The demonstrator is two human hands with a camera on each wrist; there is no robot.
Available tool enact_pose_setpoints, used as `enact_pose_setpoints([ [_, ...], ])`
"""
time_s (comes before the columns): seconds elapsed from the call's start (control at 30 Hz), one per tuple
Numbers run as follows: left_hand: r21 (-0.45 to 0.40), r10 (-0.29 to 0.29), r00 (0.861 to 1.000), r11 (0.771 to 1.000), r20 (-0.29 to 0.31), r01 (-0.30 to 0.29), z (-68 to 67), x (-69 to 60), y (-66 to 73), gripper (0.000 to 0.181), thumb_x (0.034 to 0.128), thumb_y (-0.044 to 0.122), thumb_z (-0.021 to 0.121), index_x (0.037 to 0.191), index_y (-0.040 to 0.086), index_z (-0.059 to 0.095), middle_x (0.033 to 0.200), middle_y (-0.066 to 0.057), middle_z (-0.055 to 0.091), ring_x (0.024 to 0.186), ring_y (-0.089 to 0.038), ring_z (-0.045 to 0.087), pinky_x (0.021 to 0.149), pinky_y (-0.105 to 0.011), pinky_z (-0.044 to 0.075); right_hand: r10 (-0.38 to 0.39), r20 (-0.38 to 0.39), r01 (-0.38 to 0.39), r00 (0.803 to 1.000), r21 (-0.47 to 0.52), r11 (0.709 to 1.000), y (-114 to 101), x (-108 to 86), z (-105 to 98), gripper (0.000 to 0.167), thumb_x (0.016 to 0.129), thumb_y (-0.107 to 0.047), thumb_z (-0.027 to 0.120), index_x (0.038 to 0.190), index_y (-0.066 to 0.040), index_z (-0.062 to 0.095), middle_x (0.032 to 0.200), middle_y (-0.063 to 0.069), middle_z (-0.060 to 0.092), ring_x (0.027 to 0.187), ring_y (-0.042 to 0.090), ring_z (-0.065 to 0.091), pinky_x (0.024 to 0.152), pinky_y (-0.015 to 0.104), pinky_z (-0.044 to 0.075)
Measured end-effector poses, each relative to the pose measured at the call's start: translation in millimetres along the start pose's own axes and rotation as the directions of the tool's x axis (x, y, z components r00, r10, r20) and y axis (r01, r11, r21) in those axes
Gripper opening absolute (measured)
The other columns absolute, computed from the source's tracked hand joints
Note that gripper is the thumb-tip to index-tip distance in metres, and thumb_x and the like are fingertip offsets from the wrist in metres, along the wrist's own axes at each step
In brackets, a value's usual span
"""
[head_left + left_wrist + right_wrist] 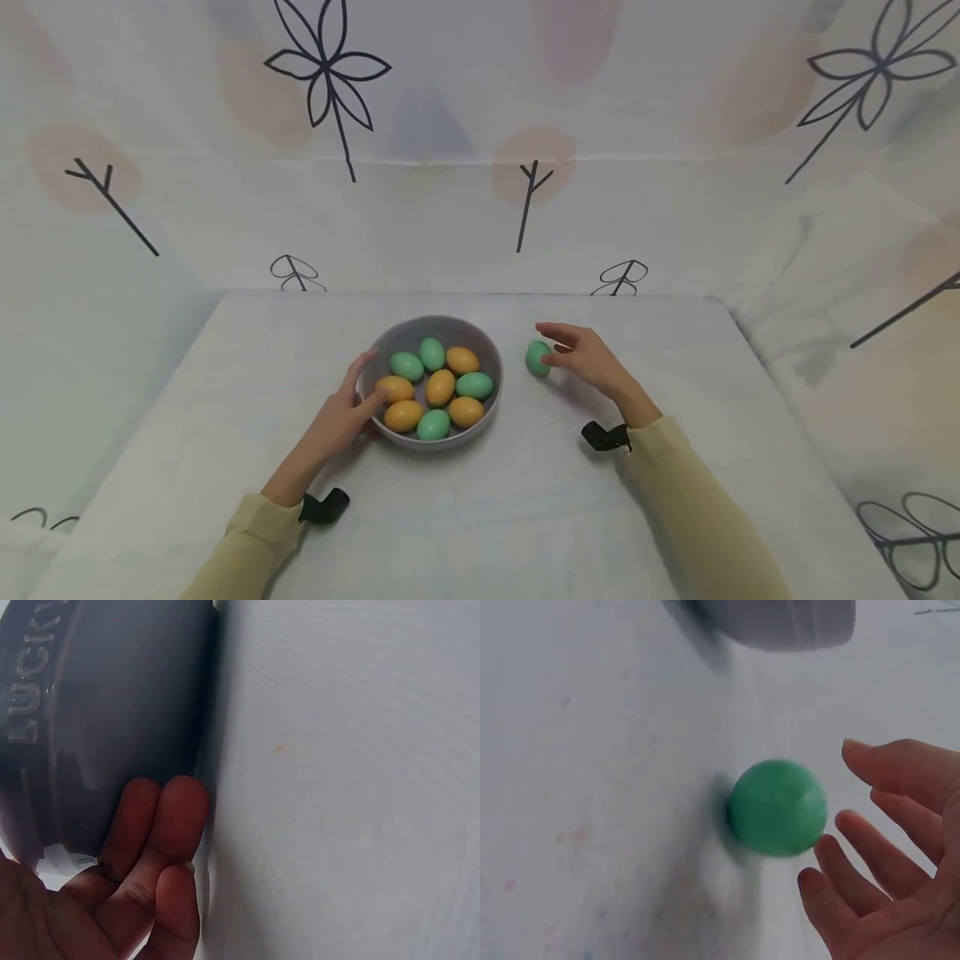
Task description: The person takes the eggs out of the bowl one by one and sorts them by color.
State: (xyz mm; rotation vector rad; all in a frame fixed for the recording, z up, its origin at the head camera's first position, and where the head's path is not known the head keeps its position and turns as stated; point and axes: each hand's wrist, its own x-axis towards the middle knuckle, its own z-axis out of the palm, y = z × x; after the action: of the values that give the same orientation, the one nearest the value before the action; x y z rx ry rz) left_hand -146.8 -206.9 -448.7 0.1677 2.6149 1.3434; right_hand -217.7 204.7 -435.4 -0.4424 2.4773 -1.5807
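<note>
One smooth green egg (536, 358) on white cloth (480, 517), right of a round, glossy grey bowl (431, 444).
We count five orange eggs (440, 388) and four green eggs (433, 425) inside. Left hand (341, 419) grips the bowl, fingers against its side; right hand (588, 358), fingers loosely spread, is beside the lone egg.

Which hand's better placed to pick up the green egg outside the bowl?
Right, most likely. The right hand is right beside the green egg, with nothing in its grasp. The left hand grips the bowl on the side away from that egg.
</note>
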Motion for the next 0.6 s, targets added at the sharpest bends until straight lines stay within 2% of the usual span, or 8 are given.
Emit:
enact_pose_setpoints([
  [0.27,0.012,0.016,1.0,1.0,-0.003,-0.016,1.4,1.4,-0.4,0.069,0.1006,0.052,0.051,0.157,0.036,0.016,0.071,-0.01,0.051,0.063,-0.024,0.05,0.062,-0.036,0.041,-0.122,-0.019,0.123,0.992,0.026,0.992,-40.6,5.7,15.9,0.044,0.093,-0.005,0.07,0.135,0.0,0.059,0.138,0.017,0.057,0.127,0.036,0.053,0.102,0.038,0.044],
  [0.47,0.009,0.001,1.0,1.0,0.002,-0.001,2.0,0.5,-0.8,0.071,0.1003,0.054,0.051,0.158,0.035,0.015,0.07,-0.011,0.056,0.063,-0.024,0.054,0.063,-0.036,0.043,-0.161,0.067,0.161,0.985,0.005,0.987,-78.1,18.0,36.9,0.04,0.093,-0.008,0.07,0.132,-0.003,0.062,0.133,0.014,0.061,0.122,0.027,0.058,0.098,0.036,0.048],
  [0.6,0.013,-0.001,1.0,1.0,0.002,0.001,2.3,-0.1,-0.5,0.071,0.1005,0.054,0.05,0.158,0.034,0.014,0.07,-0.011,0.057,0.064,-0.024,0.055,0.063,-0.036,0.043,-0.184,0.141,0.187,0.973,-0.006,0.982,-98.0,30.6,51.3,0.039,0.094,-0.01,0.069,0.132,-0.002,0.062,0.132,0.017,0.061,0.12,0.025,0.059,0.096,0.038,0.048],
])
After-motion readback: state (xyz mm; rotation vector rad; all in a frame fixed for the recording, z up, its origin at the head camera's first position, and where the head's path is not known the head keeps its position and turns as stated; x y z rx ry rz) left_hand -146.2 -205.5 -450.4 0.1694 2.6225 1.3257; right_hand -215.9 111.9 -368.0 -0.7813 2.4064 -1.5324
